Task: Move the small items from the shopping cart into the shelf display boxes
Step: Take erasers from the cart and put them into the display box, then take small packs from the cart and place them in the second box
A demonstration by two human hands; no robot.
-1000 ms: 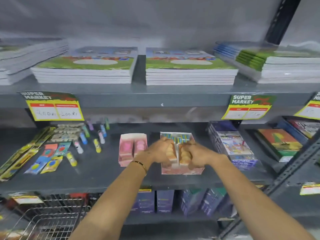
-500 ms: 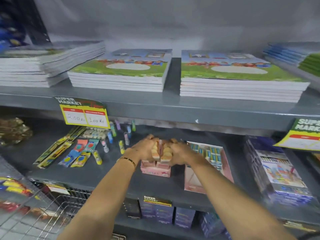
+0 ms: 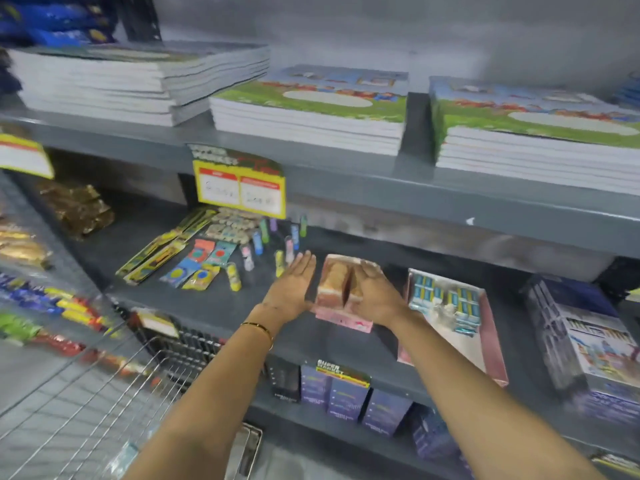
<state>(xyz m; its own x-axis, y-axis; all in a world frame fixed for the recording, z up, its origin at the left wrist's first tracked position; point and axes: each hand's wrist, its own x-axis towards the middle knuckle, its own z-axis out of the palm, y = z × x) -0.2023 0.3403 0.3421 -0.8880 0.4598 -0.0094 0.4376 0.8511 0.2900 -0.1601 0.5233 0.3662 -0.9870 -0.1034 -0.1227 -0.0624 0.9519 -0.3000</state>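
A small pink display box (image 3: 341,318) sits on the middle grey shelf (image 3: 221,306), with tan small items (image 3: 335,279) stacked inside. My left hand (image 3: 292,285) is flat and open just left of the box, fingers straight, holding nothing. My right hand (image 3: 375,294) rests over the box's right half, fingers spread on the items; nothing is gripped. A larger pink display box (image 3: 450,317) with blue-and-white small packs lies to the right. The wire shopping cart (image 3: 104,403) is at the lower left; its contents are blurred.
Loose glue sticks (image 3: 277,237) and carded stationery (image 3: 194,265) lie left of my hands. Stacks of notebooks (image 3: 311,109) fill the upper shelf. A price tag (image 3: 240,187) hangs from it. Boxed sets (image 3: 588,341) stand at the right, purple boxes (image 3: 343,396) below.
Both hands carried tan items from the larger box leftward to the small pink box and have let them go; the left hand has opened and drawn aside. The view has swung left.
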